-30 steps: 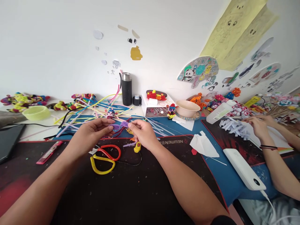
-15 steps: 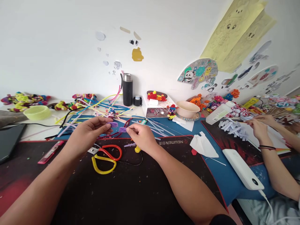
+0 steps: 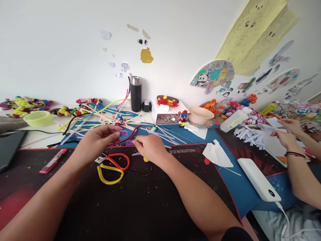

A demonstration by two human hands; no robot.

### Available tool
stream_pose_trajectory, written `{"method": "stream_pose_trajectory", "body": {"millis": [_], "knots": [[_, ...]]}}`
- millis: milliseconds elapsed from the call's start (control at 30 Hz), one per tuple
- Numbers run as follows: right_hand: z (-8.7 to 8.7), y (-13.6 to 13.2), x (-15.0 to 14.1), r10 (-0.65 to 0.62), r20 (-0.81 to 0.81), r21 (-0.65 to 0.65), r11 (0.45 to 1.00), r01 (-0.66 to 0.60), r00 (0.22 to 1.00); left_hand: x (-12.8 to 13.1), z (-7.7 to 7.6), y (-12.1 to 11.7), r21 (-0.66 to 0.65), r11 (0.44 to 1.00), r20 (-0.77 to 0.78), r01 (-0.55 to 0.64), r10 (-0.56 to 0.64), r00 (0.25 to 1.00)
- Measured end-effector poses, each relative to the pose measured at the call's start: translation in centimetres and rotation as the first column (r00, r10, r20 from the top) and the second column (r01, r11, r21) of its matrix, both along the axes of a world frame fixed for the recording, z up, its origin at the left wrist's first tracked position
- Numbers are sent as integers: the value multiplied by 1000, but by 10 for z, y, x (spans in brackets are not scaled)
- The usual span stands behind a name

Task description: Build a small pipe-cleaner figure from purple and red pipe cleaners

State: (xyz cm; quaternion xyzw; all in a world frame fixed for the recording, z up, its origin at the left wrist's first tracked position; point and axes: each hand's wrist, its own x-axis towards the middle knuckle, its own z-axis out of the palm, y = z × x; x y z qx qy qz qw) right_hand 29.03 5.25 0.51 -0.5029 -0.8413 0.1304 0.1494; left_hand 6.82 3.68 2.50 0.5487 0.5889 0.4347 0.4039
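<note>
My left hand (image 3: 101, 139) is closed in a pinch on a small purple pipe-cleaner piece (image 3: 123, 133), which sticks out to the right past thumb and forefinger. Close by, my right hand (image 3: 151, 147) has its fingers pinched at the end of a second purple pipe-cleaner piece (image 3: 129, 143), slightly lower. The two pieces are apart. Below them, scissors with one red and one yellow handle (image 3: 110, 182) lie on the black mat (image 3: 120, 214). A yellow bit (image 3: 145, 159) and a short purple strip (image 3: 136, 154) lie under my right hand.
Loose pipe cleaners (image 3: 100, 113) spread behind my hands, near a black thermos (image 3: 136, 95). A small pipe-cleaner figure (image 3: 184, 117) stands by a beige bowl (image 3: 201, 117). A pink box (image 3: 53, 161) lies left. At right are a white power bank (image 3: 258, 180) and another person's hands (image 3: 288, 139).
My right hand has lowered slightly with its purple piece, which now sits lower than the left one. My left hand has barely moved. The other person's hands have shifted right, with white paper.
</note>
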Motion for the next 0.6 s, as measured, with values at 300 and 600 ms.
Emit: {"method": "stream_pose_trajectory", "body": {"millis": [300, 600], "knots": [[9, -5, -4, 50, 114, -27, 999, -47, 992, 4, 5, -3, -17, 1000, 26, -19, 20, 999], [0, -1, 4, -56, -438, -159, 987, -16, 897, 4, 5, -4, 0, 1000, -54, -4, 4, 999]]}}
